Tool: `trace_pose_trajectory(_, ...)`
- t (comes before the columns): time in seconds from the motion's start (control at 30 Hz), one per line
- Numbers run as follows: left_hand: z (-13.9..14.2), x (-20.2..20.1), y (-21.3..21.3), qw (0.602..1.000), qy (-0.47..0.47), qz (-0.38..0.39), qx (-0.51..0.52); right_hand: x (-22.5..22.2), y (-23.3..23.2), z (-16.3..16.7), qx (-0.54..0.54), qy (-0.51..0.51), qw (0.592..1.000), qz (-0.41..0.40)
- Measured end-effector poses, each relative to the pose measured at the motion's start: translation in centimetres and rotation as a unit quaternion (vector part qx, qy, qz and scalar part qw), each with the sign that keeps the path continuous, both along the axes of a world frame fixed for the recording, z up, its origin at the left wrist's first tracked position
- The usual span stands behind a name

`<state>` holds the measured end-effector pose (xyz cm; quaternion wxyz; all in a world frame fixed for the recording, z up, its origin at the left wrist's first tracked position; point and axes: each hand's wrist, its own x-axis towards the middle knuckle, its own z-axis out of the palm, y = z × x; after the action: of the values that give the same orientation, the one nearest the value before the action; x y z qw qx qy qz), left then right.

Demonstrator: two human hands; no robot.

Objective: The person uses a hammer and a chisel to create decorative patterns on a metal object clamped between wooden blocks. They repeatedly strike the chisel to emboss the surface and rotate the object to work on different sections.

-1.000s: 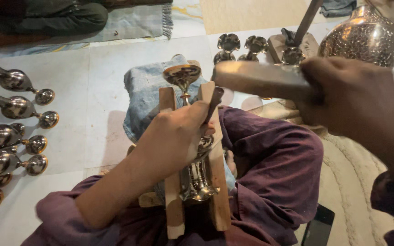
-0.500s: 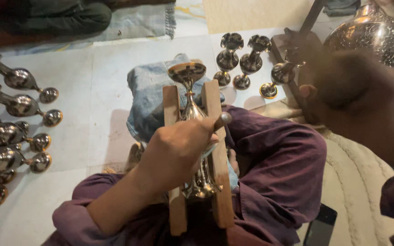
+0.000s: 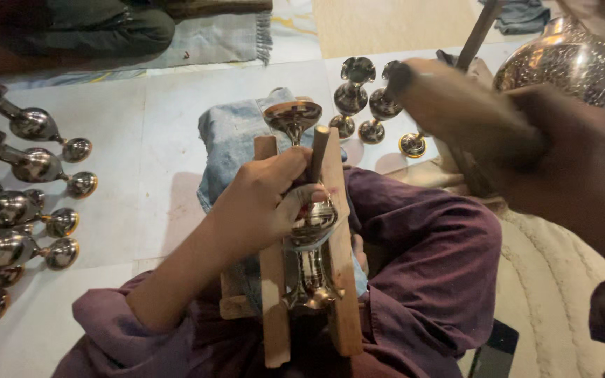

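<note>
The left hand [image 3: 260, 203] curls tightly round a thin rod [image 3: 316, 150], its fingers resting on a shiny, bulbous metal goblet [image 3: 309, 238] lying between two wooden rails [image 3: 341, 280]. The right hand [image 3: 568, 161] grips a blurred wooden mallet [image 3: 456, 105] (raised above the goblet, well apart).

One shiny vase [image 3: 309, 245] lies between two wooden bars [image 3: 341, 231]. Two small vases [image 3: 351, 94] stand behind. One big round pot [image 3: 561, 63] sits far right.
</note>
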<state>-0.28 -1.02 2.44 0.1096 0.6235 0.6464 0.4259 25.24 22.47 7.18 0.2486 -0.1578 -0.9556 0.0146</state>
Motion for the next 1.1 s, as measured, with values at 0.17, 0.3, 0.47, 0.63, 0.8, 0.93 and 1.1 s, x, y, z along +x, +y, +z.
trace_pose_trajectory(0.17,0.1,0.0,0.0,0.997,-0.016,-0.063,0.033,-0.5,0.6,0.1,-0.076,-0.126,0.983,-0.114)
trace_pose_trajectory(0.3,0.1,0.0,-0.1,0.996,-0.032,-0.074,0.021,-1.4,0.2,0.4,-0.1,-0.186,0.963,-0.166)
trace_pose_trajectory(0.47,0.1,0.0,-0.2,0.996,0.016,-0.074,0.042,-1.5,0.4,0.5,-0.043,-0.105,0.99,-0.082)
trace_pose_trajectory(0.63,0.0,0.4,-0.2,0.996,0.026,-0.057,0.059,-1.1,1.3,0.7,-0.065,-0.069,0.995,-0.035)
trace_pose_trajectory(0.8,-0.4,1.1,-0.8,0.996,0.048,-0.027,0.068,-2.4,0.8,2.4,0.11,-0.142,0.983,-0.044)
trace_pose_trajectory(0.93,-1.0,1.7,-1.3,0.993,0.065,-0.006,0.1,-2.9,-1.1,4.2,0.117,-0.094,0.988,0.019)
trace_pose_trajectory(1.1,-1.5,2.1,-2.1,0.991,0.068,0.016,0.117,-2.9,-2.6,4.9,-0.18,-0.023,0.983,0.003)
